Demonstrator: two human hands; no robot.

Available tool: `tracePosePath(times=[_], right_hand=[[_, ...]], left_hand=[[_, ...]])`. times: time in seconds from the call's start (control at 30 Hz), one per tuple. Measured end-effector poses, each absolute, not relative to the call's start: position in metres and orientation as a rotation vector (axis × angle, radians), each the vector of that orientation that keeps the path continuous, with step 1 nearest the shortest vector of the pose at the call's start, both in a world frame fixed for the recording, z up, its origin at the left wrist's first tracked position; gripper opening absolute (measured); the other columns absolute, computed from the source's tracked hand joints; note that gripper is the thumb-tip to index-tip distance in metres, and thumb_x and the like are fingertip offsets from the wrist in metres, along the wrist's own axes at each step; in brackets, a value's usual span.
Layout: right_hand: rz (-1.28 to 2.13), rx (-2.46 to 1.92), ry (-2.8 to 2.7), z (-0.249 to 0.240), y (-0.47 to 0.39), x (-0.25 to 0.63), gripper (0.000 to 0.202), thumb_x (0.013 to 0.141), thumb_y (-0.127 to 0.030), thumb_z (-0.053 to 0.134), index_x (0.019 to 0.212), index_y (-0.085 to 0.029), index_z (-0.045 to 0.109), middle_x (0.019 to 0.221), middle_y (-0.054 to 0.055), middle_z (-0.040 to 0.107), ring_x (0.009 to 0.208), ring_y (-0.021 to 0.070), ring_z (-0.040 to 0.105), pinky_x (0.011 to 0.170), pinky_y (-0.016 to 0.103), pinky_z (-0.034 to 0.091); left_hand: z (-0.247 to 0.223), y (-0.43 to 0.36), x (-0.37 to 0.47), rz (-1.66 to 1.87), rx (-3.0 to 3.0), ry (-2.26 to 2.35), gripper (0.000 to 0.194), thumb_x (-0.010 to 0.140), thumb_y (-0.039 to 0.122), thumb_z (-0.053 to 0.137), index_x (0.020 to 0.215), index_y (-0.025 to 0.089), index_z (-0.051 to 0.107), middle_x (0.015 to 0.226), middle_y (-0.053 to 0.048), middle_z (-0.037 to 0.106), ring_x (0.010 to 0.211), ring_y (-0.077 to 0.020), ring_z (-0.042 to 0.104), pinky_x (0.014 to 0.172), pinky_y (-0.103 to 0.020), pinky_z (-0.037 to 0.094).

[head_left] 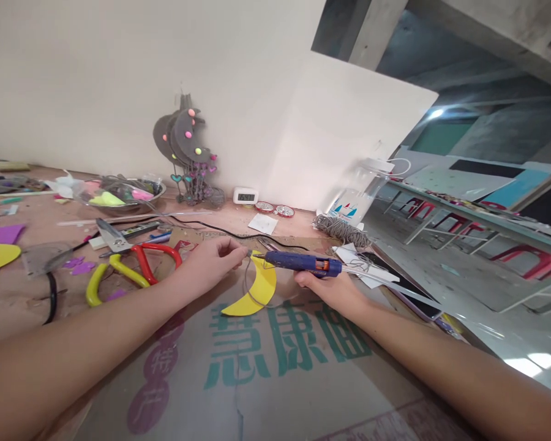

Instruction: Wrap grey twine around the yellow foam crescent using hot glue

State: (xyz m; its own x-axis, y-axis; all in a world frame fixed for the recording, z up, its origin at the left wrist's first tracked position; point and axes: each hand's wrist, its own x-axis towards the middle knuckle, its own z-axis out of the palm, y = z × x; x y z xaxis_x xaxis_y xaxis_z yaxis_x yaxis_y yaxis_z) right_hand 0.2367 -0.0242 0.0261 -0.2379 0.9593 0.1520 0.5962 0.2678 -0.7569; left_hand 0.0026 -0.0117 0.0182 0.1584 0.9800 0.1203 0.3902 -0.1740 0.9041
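A yellow crescent (265, 283) lies on the printed cardboard sheet (188, 380), with a thin grey cord (252, 297) looped across it. My left hand (215, 260) pinches something small at the crescent's upper tip; the cord runs up to these fingers. My right hand (328, 288) is wrapped round a blue glue gun (294, 261), with a clear glue stick (386, 278) coming out of its back. The gun's nozzle points left and is close to my left fingertips, over the crescent's top end.
Red-handled scissors (147, 263) and yellow-handled scissors (94, 285) lie at the left, near a metal bowl (119, 199) of scraps. Grey crescent ornaments (186, 138) hang at the wall. A small clock (245, 196), a twine bundle (342, 231) and a plastic jug (358, 190) stand behind.
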Motion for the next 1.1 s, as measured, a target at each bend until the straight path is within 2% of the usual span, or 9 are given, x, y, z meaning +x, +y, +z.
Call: tracePosePath(times=[0.37,0.53,0.73,1.1], right_hand=[[0.679,-1.332,-1.983,0.0188,-0.0228,0.2396,0.026,0.069,-0.043,0.062,0.082,-0.021,0.060,0.070,0.001,0.061,0.065,0.0167,0.055,0.059,0.027,0.047],[0.696,-1.347,-2.012,0.0201,-0.0228,0.2396,0.021,0.071,-0.040,0.062,0.075,-0.020,0.057,0.063,-0.001,0.055,0.058,0.0139,0.052,0.053,0.024,0.044],[0.798,-1.349,-1.986,0.0222,-0.0240,0.2376,0.023,0.070,-0.039,0.064,0.074,-0.019,0.054,0.060,-0.003,0.050,0.054,0.0114,0.048,0.048,0.022,0.038],[0.801,-1.376,-1.960,0.0235,-0.0257,0.2356,0.024,0.070,-0.042,0.063,0.075,-0.020,0.054,0.060,-0.003,0.051,0.054,0.0114,0.048,0.047,0.022,0.039]], left_hand=[[0.0178,-0.0113,0.0017,1.027,1.689,1.306,0.026,0.072,0.042,0.053,0.064,0.017,0.053,0.056,0.004,0.052,0.049,-0.0086,0.042,0.047,-0.019,0.031],[0.0179,-0.0111,0.0025,1.029,1.692,1.320,0.026,0.072,0.041,0.053,0.062,0.017,0.053,0.055,0.004,0.051,0.049,-0.0084,0.041,0.046,-0.019,0.030],[0.0146,-0.0097,0.0009,1.021,1.695,1.310,0.025,0.073,0.041,0.052,0.063,0.017,0.053,0.057,0.005,0.052,0.048,-0.0080,0.041,0.047,-0.020,0.031],[0.0159,-0.0095,0.0022,1.029,1.700,1.310,0.026,0.071,0.041,0.052,0.063,0.017,0.053,0.058,0.003,0.053,0.051,-0.0093,0.044,0.046,-0.019,0.031]])
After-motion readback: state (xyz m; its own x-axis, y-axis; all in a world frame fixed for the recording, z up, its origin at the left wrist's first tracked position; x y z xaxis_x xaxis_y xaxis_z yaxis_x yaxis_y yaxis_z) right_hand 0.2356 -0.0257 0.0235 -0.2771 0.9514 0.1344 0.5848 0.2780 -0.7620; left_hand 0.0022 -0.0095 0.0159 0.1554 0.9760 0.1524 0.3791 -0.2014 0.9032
